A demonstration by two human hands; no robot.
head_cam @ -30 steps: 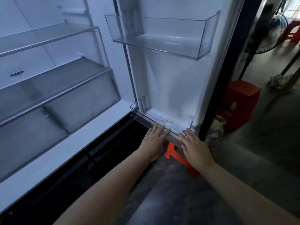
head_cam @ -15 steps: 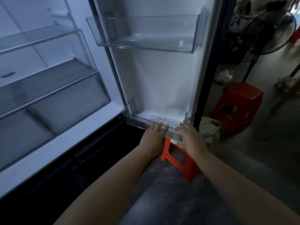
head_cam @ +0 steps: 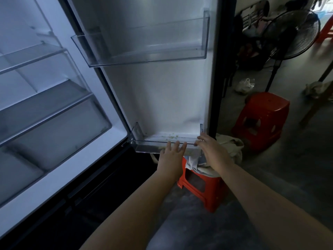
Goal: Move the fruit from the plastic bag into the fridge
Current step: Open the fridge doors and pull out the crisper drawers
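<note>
The fridge stands open, its door point(head_cam: 162, 98) swung out in front of me. Low on the door sits a clear bin point(head_cam: 144, 147) with small green specks on its floor. My left hand point(head_cam: 172, 156) lies flat against the bin's front wall, fingers apart. My right hand point(head_cam: 210, 147) rests on the bin's right end, fingers curled at its rim. A higher clear door bin point(head_cam: 144, 49) holds nothing. A crumpled plastic bag point(head_cam: 244, 85) lies on the floor beyond the door. No fruit is visible.
Glass shelves point(head_cam: 45, 98) and a crisper drawer point(head_cam: 54, 141) fill the fridge interior at left. A small red stool point(head_cam: 203, 188) with a cloth on it stands under the door. A larger red stool point(head_cam: 263, 120) and a floor fan point(head_cam: 295, 33) stand to the right.
The view has swung left and down, so the door now sits more centred. Both hands stay on the lower door bin; the right hand has slid to its right end.
</note>
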